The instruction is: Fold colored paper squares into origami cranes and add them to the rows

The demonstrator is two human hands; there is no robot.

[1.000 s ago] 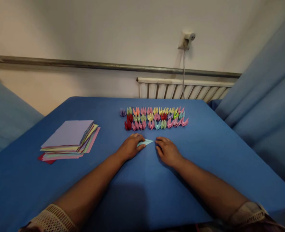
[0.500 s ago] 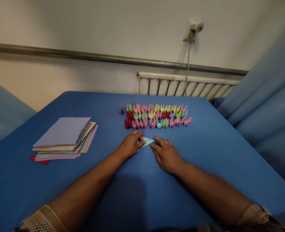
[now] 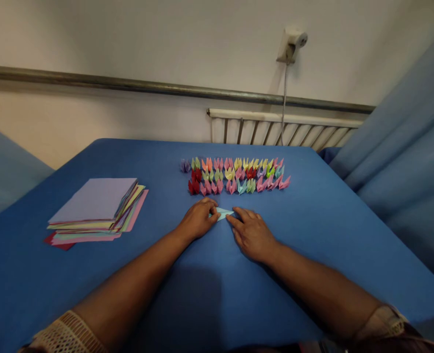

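A small folded piece of light blue origami paper lies flat on the blue table, its narrow point toward the right. My left hand is closed on its left part, thumb and fingertips pinching and covering that end. At the pointed end, my right hand rests with fingers stretched out and a little apart, fingertips touching the paper's edge and tip. Just beyond the hands stand three rows of small folded paper cranes in pink, red, yellow, green, blue and purple.
At the left lies a stack of coloured square paper, light purple on top, with a red sheet poking out underneath. Behind the table are a wall rail, a radiator and a socket with a cord. A blue curtain hangs at the right.
My left thumb has shifted slightly on the folded paper, and less of its lower left edge shows. My right fingertips have moved slightly left along the tip.
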